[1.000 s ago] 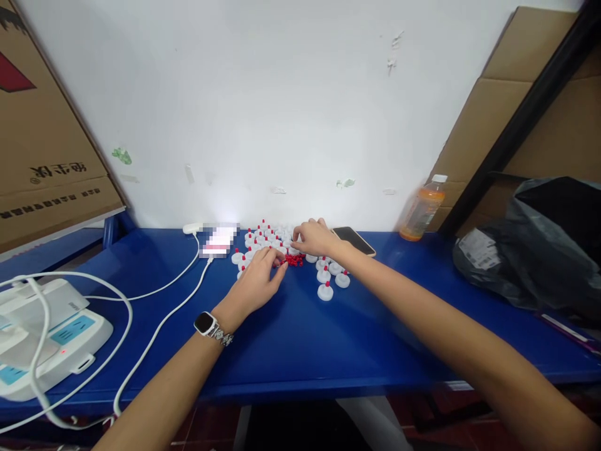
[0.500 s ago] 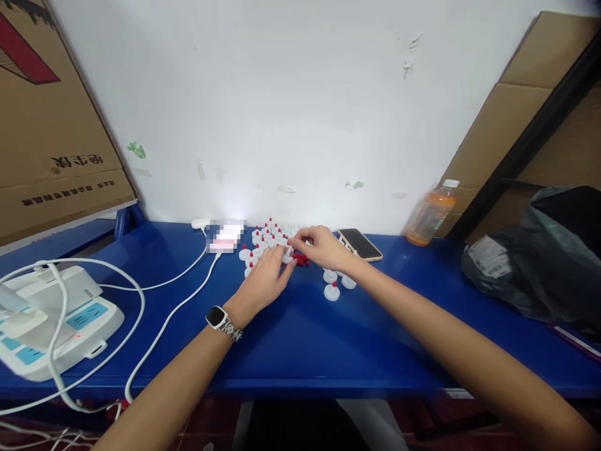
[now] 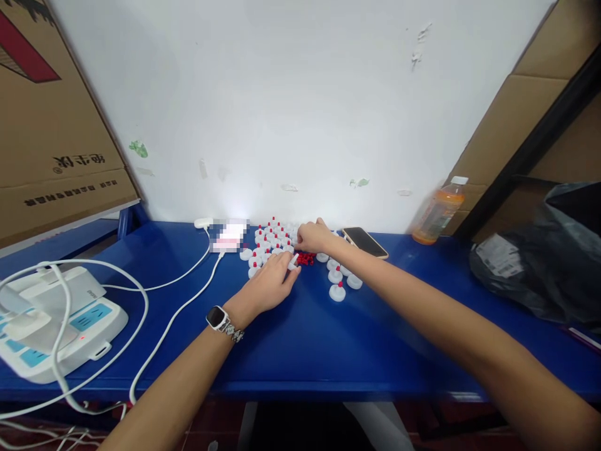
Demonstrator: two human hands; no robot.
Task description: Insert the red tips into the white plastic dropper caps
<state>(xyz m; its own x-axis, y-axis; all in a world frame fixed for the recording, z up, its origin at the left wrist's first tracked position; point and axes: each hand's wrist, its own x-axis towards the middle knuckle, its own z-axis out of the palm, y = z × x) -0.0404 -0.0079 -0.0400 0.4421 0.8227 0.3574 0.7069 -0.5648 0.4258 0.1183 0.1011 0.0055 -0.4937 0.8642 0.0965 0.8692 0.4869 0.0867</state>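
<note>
Fingertips of left hand [image 3: 268,289] pinch one round white plastic cap [image 3: 293,262] — right hand [image 3: 313,237] curled over red beads [image 3: 305,258].

Smooth white plastic caps [image 3: 337,292], glossy blue table [image 3: 300,338], matt cardboard box [image 3: 51,125]

My left hand [image 3: 270,285] covered part of the white caps [image 3: 270,241], and whatever its fingertips pinched was too small to tell. The thing by the charger cable [image 3: 188,300] was blurred out; the frame edge cut the black bag [image 3: 539,263].
</note>
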